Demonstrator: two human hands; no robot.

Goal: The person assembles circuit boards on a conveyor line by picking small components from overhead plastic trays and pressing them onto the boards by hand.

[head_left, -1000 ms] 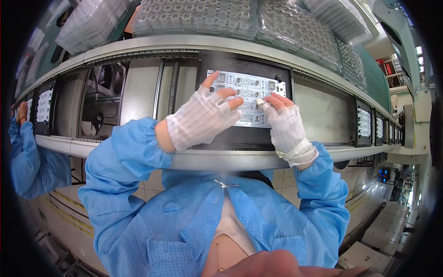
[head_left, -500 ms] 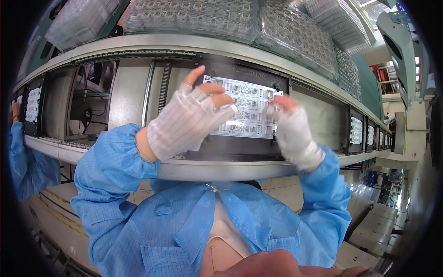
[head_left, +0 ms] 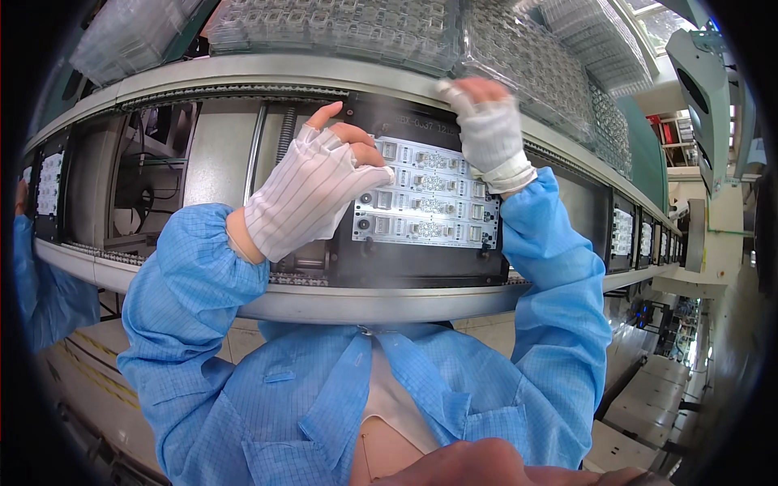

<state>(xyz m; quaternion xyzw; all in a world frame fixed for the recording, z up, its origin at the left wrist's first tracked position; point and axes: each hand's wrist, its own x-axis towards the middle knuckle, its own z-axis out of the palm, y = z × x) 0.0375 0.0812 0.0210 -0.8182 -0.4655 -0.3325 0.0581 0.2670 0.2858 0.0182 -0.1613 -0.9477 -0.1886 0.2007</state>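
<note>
white circuit-board panel (head_left: 425, 209), one: four component-bearing strips, lying flat on a black carrier plate (head_left: 369, 267) between the conveyor rails, in front of the person; upper right corner hidden by the right hand.

left hand (head_left: 312, 190), white striped half-finger glove: fingers loosely bent and parted, index raised, thumb tip over the panel's left margin; nothing seen in hold, contact uncertain.

right hand (head_left: 490, 134), gloved alike: extended across the panel to the far rail (head_left: 324, 71); fingers blurred, so how far open they are and whether they hold anything cannot be told.

handling, by judgement: the left hand best steadies the panel by its bare margin, off the raised parts; the right wrist and cuff are best carried high over the strips; small pieces call for a light fingertip pinch by the sides.

in the way: far rail with its chain (head_left: 235, 93); stacked clear plastic trays (head_left: 332, 36) close beyond; near rail (head_left: 340, 306), between person and panel.

also present: ribbed rod (head_left: 285, 134), left of the carrier; further panels, left (head_left: 50, 186) and right (head_left: 622, 231); green desk (head_left: 651, 174); pale machine arm (head_left: 703, 109), upper right; co-worker's blue sleeve (head_left: 36, 279), far left.
</note>
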